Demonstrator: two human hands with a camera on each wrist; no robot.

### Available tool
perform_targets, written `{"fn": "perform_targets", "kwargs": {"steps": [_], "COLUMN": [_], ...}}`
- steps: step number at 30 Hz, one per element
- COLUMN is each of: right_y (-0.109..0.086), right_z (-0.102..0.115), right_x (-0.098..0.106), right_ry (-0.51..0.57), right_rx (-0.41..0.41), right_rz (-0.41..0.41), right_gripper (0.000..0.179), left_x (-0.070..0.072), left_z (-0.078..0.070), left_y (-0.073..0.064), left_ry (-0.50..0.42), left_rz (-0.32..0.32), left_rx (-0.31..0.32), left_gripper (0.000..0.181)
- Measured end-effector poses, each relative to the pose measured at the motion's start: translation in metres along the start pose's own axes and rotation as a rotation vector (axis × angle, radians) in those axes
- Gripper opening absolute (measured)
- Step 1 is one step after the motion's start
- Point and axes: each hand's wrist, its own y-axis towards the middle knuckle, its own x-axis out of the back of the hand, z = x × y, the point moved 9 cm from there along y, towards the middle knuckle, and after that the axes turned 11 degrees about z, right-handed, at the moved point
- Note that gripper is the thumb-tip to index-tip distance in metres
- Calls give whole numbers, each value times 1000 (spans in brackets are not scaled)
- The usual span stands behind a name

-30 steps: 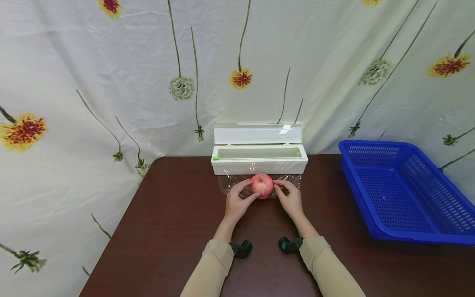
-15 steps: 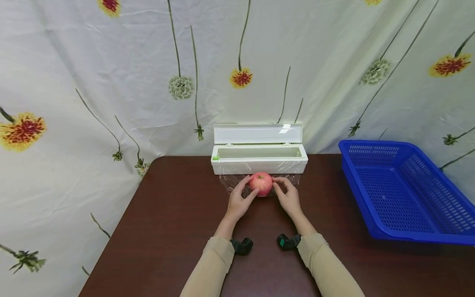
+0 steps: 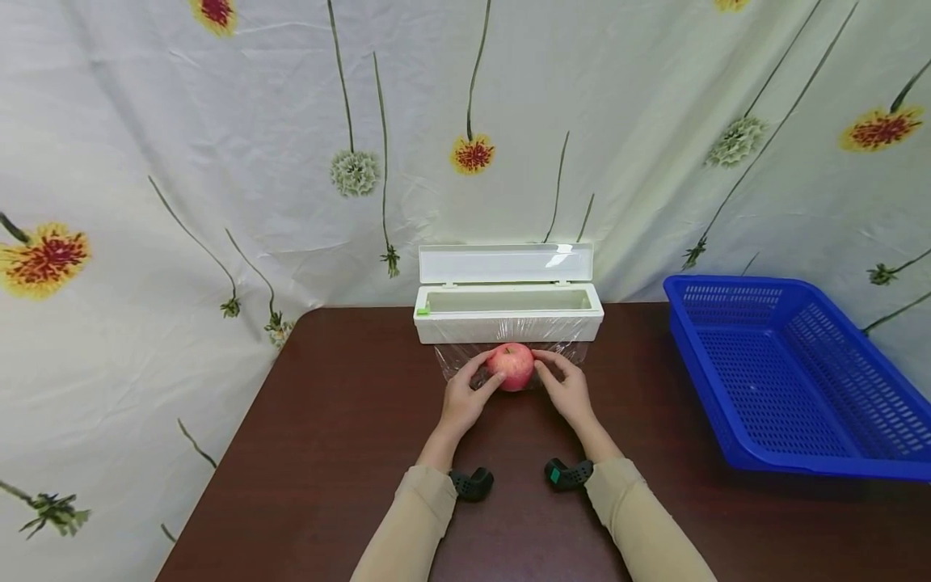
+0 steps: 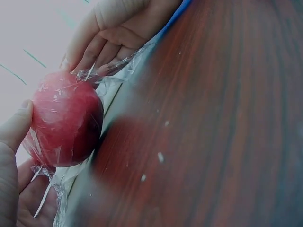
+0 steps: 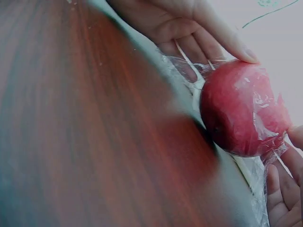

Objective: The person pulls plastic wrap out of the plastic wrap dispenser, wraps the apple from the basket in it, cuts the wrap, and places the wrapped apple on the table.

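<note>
While both hands (image 3: 462, 399) (image 3: 570, 395) grip apple (image 3: 511, 368) | wrist views: film (image 5: 260, 111) over it | head: raised lid (image 3: 506, 264)

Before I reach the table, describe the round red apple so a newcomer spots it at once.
On the dark brown wood-grained table, find the long white box with its lid raised. Just in front of it, between the person's left hand and right hand, is the round red apple, with clear, crinkled plastic film clinging to it. It is the only fruit in view.

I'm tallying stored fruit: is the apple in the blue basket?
No, the apple is held between the left hand and right hand in front of the white box, apart from the blue basket.
</note>
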Motion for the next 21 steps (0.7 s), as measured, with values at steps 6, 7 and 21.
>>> {"fn": "perform_targets", "kwargs": {"steps": [6, 7, 21], "right_y": [-1, -1, -5], "right_z": [1, 1, 1], "right_x": [0, 0, 2], "right_ry": [-5, -6, -51], "right_rx": [0, 1, -59], "right_rz": [33, 38, 78], "right_gripper": [25, 25, 27], "left_x": [2, 2, 6], "left_z": [0, 0, -3], "left_y": [-1, -2, -4], "left_ry": [-36, -41, 25], "left_rz": [8, 8, -16], "left_rx": [-2, -3, 14], "left_gripper": [44, 44, 42]}}
